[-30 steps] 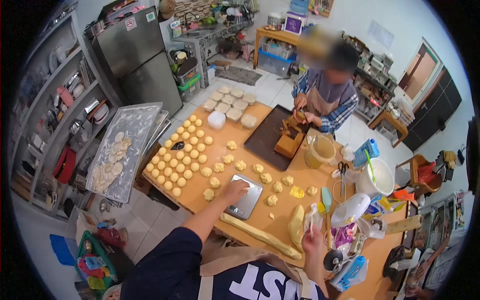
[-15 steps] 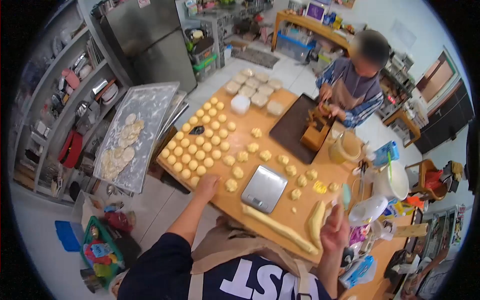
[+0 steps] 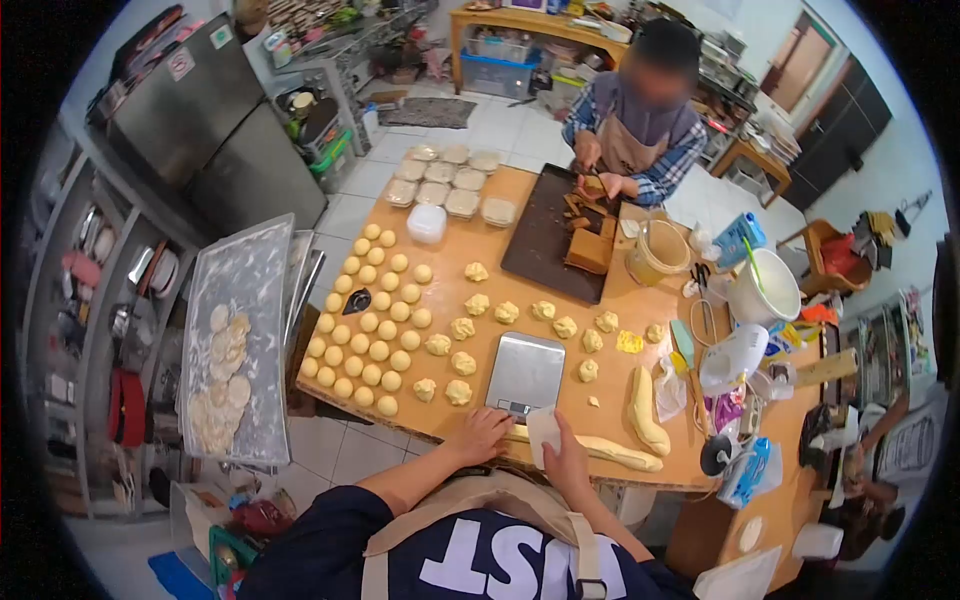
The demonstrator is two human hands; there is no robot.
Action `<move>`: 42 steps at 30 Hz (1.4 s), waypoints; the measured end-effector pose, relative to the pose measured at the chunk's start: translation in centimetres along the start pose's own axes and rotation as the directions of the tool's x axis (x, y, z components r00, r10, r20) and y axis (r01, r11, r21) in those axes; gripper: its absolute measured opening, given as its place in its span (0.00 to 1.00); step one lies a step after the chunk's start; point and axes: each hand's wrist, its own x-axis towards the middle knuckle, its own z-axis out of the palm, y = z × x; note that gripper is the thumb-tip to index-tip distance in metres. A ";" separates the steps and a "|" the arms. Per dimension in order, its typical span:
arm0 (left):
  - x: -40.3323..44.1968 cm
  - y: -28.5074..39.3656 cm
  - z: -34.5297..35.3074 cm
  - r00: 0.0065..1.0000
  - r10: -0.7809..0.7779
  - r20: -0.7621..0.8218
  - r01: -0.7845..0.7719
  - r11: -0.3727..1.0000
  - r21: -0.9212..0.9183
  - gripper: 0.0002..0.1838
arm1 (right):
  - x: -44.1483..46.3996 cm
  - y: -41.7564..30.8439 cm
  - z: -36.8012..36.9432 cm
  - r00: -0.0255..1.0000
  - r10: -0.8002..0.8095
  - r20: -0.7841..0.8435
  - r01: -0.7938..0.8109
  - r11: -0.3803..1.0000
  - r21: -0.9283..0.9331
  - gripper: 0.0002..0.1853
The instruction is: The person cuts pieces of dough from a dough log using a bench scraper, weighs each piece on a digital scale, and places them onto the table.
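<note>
A long pale dough rope (image 3: 618,453) lies along the near edge of the table. My left hand (image 3: 478,437) is closed over its left end, the fingertips close to the digital scale (image 3: 526,372). In my right hand (image 3: 568,462) is a white dough scraper (image 3: 544,437), upright across the rope just right of my left hand; whether it has cut into the dough is hidden. To the right lies a second, shorter dough rope (image 3: 648,412). Rough dough lumps (image 3: 461,363) are scattered around the scale. Several rows of smooth dough balls (image 3: 381,301) cover the table's left side.
Across the table a person (image 3: 640,130) works over a dark tray (image 3: 540,235) holding a brown block (image 3: 590,250). Lidded tubs (image 3: 462,203) stand at the back. A floured tray (image 3: 240,350) is at left; a hand mixer (image 3: 735,360) and white bucket (image 3: 765,290) are at right.
My left hand has moved right from the table edge by the dough balls to the dough rope. My right hand has come left to the rope with the scraper. The view has shifted.
</note>
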 end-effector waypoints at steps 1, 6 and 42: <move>0.3 0.1 0.1 1.000 0.013 0.018 -0.013 1.000 0.003 0.28 | -0.1 -0.5 0.0 0.999 0.025 0.045 -0.024 1.000 -0.007 0.35; 0.3 -0.4 0.2 0.993 0.053 0.101 -0.053 0.999 -0.009 0.24 | -1.1 -1.0 1.6 0.995 0.071 0.074 -0.061 0.989 -0.136 0.35; 12.9 -3.4 -8.9 0.960 -0.132 -0.245 0.151 0.987 0.061 0.30 | -5.0 3.1 -3.0 0.763 0.541 -0.354 -0.253 0.754 0.606 0.38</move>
